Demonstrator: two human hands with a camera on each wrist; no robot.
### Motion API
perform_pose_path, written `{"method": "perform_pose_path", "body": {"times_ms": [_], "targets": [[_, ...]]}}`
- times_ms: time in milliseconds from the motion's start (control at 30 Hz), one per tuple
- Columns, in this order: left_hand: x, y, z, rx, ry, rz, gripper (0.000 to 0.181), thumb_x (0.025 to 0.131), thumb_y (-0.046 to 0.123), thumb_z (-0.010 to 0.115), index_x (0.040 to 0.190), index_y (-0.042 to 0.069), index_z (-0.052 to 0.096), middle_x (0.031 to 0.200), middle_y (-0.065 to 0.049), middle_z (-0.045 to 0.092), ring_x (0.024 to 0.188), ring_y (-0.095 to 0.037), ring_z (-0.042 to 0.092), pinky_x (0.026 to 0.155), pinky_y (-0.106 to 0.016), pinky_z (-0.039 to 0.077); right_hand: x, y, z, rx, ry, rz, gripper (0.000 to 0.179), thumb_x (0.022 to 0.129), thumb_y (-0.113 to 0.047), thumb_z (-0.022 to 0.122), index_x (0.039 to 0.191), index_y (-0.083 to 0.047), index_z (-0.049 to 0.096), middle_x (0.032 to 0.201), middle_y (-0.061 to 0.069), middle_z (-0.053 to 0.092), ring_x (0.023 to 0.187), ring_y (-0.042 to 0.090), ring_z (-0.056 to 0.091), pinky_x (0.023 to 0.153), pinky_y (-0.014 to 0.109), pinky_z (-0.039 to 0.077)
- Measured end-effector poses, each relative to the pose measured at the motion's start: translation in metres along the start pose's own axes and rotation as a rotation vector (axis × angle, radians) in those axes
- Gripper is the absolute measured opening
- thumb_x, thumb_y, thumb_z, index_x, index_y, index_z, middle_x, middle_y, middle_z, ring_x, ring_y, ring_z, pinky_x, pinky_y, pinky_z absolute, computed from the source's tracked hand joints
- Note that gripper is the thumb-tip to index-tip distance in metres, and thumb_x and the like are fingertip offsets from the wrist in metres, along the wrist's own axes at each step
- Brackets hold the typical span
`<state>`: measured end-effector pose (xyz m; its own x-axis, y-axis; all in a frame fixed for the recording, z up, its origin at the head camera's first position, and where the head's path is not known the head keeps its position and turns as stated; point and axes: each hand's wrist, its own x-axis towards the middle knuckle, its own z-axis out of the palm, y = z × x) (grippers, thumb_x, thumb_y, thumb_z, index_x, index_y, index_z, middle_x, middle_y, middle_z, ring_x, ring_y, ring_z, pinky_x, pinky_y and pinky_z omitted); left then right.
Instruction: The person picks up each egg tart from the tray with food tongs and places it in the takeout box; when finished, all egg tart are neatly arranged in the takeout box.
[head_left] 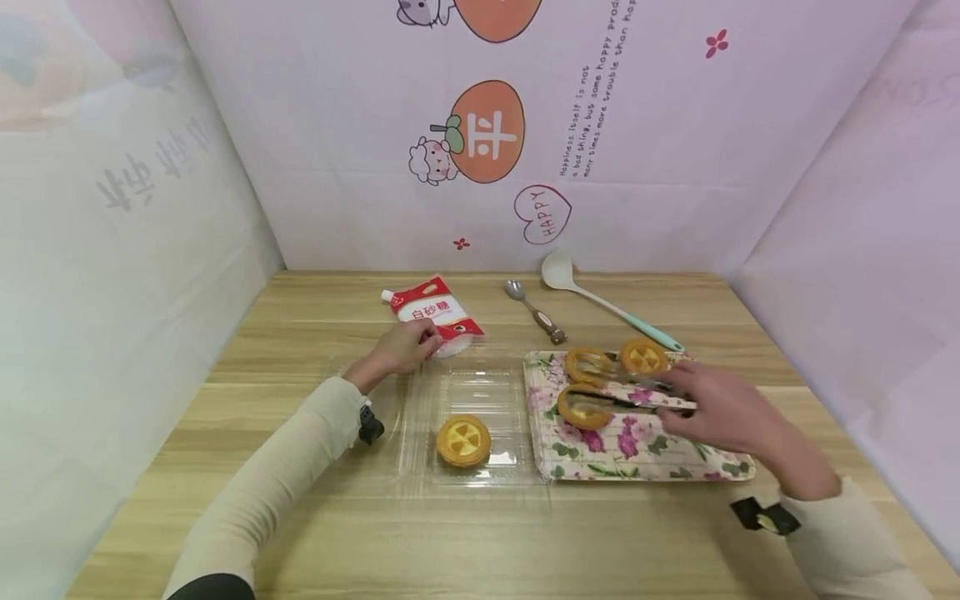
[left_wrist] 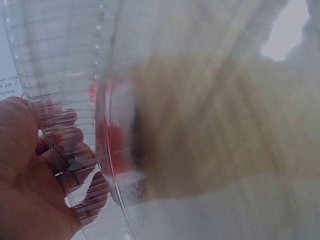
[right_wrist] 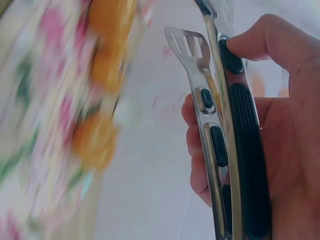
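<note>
My left hand [head_left: 408,345] grips the far-left edge of a clear plastic container [head_left: 498,379]; in the left wrist view its curled fingers [left_wrist: 75,145] show through the ribbed plastic. One egg tart [head_left: 463,440] with a patterned top sits in the container's near part. My right hand [head_left: 716,408] holds metal food tongs [right_wrist: 225,100] with dark grip pads and a slotted end. Their arms are spread over the floral tray [head_left: 675,462], the tips overlapping two egg tarts, a far one [head_left: 587,365] and a nearer one [head_left: 573,419]. A third tart [head_left: 643,357] lies at the tray's far edge.
Behind the container lies a red and white sugar pouch [head_left: 442,310], close to my left fingers. A small spoon [head_left: 536,312] with a brown handle and a white ladle [head_left: 600,300] with a mint handle lie farther back. Printed cloth walls [head_left: 637,225] enclose the wooden table.
</note>
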<state>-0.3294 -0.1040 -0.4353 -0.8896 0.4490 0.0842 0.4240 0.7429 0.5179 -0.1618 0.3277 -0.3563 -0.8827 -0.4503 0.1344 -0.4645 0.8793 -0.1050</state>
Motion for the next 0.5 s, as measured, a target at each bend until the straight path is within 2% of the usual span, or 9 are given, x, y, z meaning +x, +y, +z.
{"method": "perform_pose_path", "body": {"times_ms": [133, 233, 267, 367, 500], "targets": [[0.0, 0.0, -0.001, 0.003, -0.004, -0.004, 0.015, 0.1, 0.021, 0.055, 0.095, 0.009, 0.061, 0.075, -0.002, 0.058, 0.066, -0.016, 0.051, 0.062, -0.028, 0.042, -0.022, 0.028, 0.001, -0.02, -0.011, 0.104, 0.044, 0.082, -0.028, 0.073, 0.116, 0.0, 0.066, 0.105, 0.015, 0.065, 0.073, 0.02, 0.06, 0.06, 0.039, 0.048], [-0.001, -0.001, 0.0, 0.004, -0.006, 0.001, 0.015, 0.1, 0.021, 0.055, 0.095, 0.008, 0.061, 0.075, -0.002, 0.058, 0.066, -0.016, 0.051, 0.062, -0.028, 0.042, -0.034, 0.041, 0.01, -0.002, -0.046, 0.133, 0.045, 0.082, -0.028, 0.073, 0.115, 0.001, 0.067, 0.107, 0.017, 0.066, 0.081, 0.026, 0.064, 0.065, 0.045, 0.051], [-0.001, -0.002, 0.0, 0.004, -0.006, 0.004, 0.015, 0.1, 0.021, 0.055, 0.095, 0.008, 0.061, 0.074, -0.002, 0.058, 0.065, -0.016, 0.051, 0.062, -0.028, 0.042, -0.037, 0.043, 0.013, 0.014, -0.058, 0.141, 0.044, 0.082, -0.028, 0.073, 0.115, 0.001, 0.067, 0.106, 0.016, 0.066, 0.08, 0.023, 0.063, 0.065, 0.043, 0.05], [-0.001, -0.002, 0.0, 0.006, 0.0, 0.01, 0.015, 0.1, 0.021, 0.055, 0.094, 0.009, 0.061, 0.074, -0.002, 0.058, 0.065, -0.015, 0.051, 0.062, -0.028, 0.042, -0.04, 0.045, 0.021, 0.037, -0.057, 0.119, 0.041, 0.081, -0.026, 0.074, 0.113, -0.001, 0.068, 0.104, 0.013, 0.068, 0.077, 0.018, 0.062, 0.065, 0.041, 0.05], [-0.001, -0.001, -0.001, -0.001, 0.004, 0.007, 0.014, 0.1, 0.021, 0.056, 0.094, 0.009, 0.061, 0.074, -0.002, 0.058, 0.066, -0.016, 0.052, 0.063, -0.029, 0.043, -0.037, 0.039, 0.028, 0.04, -0.025, 0.078, 0.038, 0.08, -0.025, 0.074, 0.111, -0.003, 0.07, 0.105, 0.014, 0.069, 0.084, 0.027, 0.067, 0.072, 0.046, 0.052]]}}
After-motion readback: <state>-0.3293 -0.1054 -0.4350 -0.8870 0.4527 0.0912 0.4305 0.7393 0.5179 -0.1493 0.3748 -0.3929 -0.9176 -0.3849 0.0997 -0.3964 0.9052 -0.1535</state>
